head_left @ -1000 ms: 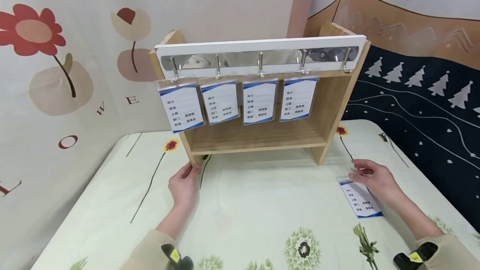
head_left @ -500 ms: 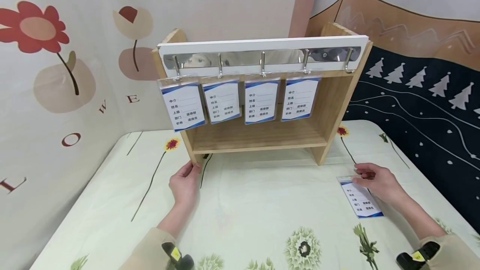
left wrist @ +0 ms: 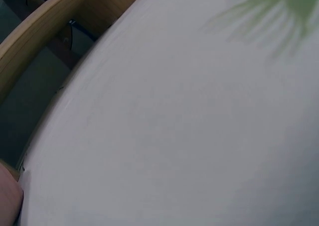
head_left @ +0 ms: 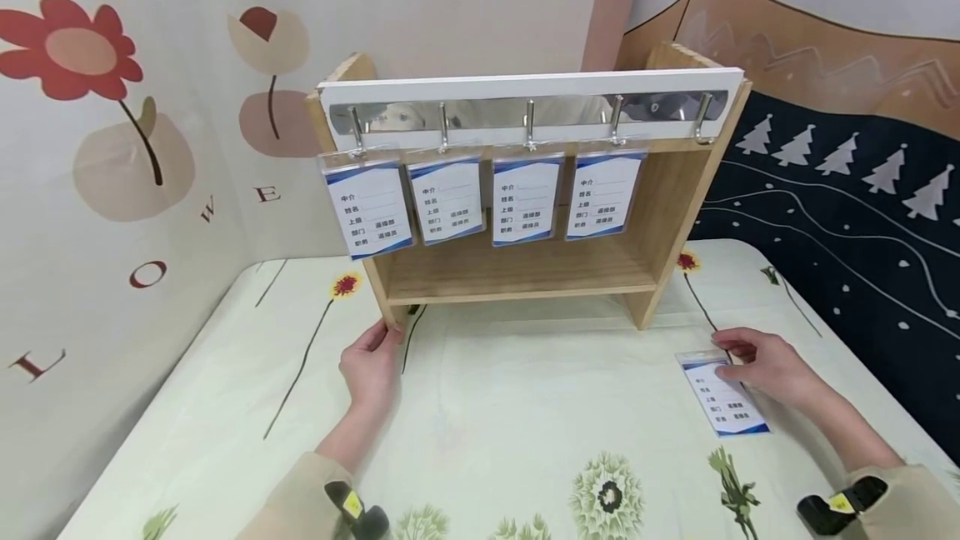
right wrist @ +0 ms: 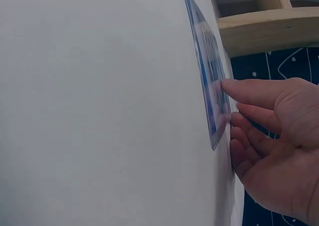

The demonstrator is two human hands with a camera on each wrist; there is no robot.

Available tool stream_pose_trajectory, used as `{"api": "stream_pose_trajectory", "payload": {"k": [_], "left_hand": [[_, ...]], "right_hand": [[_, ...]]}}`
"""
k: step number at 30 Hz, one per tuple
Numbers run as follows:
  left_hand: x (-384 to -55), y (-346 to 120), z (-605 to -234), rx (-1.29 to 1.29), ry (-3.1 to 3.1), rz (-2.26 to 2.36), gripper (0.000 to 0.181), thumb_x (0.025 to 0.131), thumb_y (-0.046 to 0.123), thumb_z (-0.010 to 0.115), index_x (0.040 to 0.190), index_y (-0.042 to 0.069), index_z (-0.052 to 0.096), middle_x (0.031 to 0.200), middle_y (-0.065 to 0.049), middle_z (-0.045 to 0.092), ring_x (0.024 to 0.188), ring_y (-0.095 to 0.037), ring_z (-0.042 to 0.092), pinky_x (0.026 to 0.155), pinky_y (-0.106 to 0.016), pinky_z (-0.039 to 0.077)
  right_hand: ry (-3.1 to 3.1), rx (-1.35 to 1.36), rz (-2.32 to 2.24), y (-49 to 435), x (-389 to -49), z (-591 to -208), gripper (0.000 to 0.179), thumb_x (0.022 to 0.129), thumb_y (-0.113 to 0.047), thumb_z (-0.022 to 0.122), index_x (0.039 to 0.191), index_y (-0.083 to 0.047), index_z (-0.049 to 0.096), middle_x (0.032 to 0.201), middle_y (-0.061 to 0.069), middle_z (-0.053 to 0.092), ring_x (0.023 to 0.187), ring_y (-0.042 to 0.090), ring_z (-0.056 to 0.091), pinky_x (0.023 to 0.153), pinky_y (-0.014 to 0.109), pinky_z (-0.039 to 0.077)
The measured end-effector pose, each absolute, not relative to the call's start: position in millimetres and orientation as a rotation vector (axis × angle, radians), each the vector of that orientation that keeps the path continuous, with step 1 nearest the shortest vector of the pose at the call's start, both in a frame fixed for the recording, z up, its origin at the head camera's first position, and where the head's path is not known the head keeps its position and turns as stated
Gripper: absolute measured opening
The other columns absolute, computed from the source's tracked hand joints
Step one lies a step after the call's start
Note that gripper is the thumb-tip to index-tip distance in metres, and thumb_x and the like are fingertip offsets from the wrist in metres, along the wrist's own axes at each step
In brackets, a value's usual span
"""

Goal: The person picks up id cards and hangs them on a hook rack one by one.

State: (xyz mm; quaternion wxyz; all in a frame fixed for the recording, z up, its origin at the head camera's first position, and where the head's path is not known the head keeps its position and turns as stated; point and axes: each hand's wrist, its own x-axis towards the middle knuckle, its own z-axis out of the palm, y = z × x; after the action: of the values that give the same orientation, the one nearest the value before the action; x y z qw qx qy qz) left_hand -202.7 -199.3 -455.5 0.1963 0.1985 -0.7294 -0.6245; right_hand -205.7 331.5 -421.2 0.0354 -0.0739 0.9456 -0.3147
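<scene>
My left hand (head_left: 370,365) pinches the lower front corner of a wooden shelf unit's (head_left: 521,280) left side panel. Only a bit of that hand (left wrist: 9,198) shows in the left wrist view. My right hand (head_left: 772,367) is at a name badge (head_left: 723,398) in a clear sleeve, which lies on the tablecloth right of the unit. In the right wrist view the thumb (right wrist: 249,90) is on the face of the badge (right wrist: 209,76), with the other fingers curled at its edge. Several like badges (head_left: 527,200) hang in a row from metal hooks (head_left: 530,125) on the unit's white rail (head_left: 465,88).
The rightmost hook (head_left: 702,119) has no badge on it. Beneath everything is a pale flowered tablecloth (head_left: 525,407). A printed curtain (head_left: 465,7) stands behind and to the left, and a dark tree-patterned cloth (head_left: 840,207) on the right.
My right hand has shifted slightly right along the badge, its thumb now on the upper right edge. The left hand keeps its hold, and the head view has drifted slightly.
</scene>
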Motion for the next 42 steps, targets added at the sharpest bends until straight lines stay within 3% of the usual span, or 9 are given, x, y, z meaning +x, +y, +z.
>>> {"api": "stream_pose_trajectory", "payload": {"k": [16,25,31,36,42], "left_hand": [[-203.5,-198.3,-456.9,0.547,-2.048,-1.733,0.035,0.099,0.017,0.067,0.131,0.002,0.068,0.124,-0.018,0.070,0.112,-0.026,0.068,0.075,-0.007,0.051],[-203.3,-198.6,-455.6,0.556,-2.050,-1.730,0.035,0.099,0.016,0.067,0.131,0.002,0.069,0.123,-0.018,0.070,0.110,-0.024,0.069,0.075,-0.007,0.051],[-201.9,-200.1,-452.4,0.554,-2.052,-1.737,0.036,0.099,0.017,0.067,0.132,0.002,0.068,0.125,-0.018,0.069,0.115,-0.027,0.067,0.078,-0.008,0.051],[-201.8,-200.3,-453.5,0.565,-2.057,-1.754,0.037,0.099,0.018,0.067,0.133,0.003,0.068,0.125,-0.017,0.069,0.114,-0.026,0.067,0.075,-0.007,0.050],[-203.3,-200.2,-454.4,0.563,-2.050,-1.765,0.037,0.099,0.018,0.067,0.133,0.002,0.068,0.126,-0.017,0.069,0.115,-0.026,0.067,0.075,-0.006,0.050]], "right_hand": [[2.905,-0.273,-0.900,333.0,-213.0,-419.3,0.050,0.085,-0.004,0.080,0.127,0.013,0.059,0.110,0.017,0.065,0.096,0.028,0.054,0.072,0.023,0.045],[2.916,-0.292,-0.765,325.4,-218.6,-412.0,0.051,0.080,0.001,0.081,0.123,0.016,0.058,0.101,0.015,0.063,0.091,0.029,0.054,0.077,0.040,0.050],[2.825,-0.261,-0.720,322.1,-227.2,-402.1,0.050,0.083,-0.001,0.080,0.123,0.016,0.056,0.101,0.016,0.060,0.093,0.031,0.052,0.080,0.043,0.050],[2.792,-0.270,-0.741,324.7,-228.8,-400.8,0.051,0.083,-0.002,0.081,0.124,0.016,0.056,0.101,0.015,0.059,0.094,0.032,0.051,0.081,0.042,0.049],[2.793,-0.370,-0.812,333.5,-224.3,-407.8,0.045,0.084,-0.004,0.080,0.123,0.011,0.062,0.100,0.010,0.060,0.091,0.026,0.050,0.073,0.028,0.046]]}}
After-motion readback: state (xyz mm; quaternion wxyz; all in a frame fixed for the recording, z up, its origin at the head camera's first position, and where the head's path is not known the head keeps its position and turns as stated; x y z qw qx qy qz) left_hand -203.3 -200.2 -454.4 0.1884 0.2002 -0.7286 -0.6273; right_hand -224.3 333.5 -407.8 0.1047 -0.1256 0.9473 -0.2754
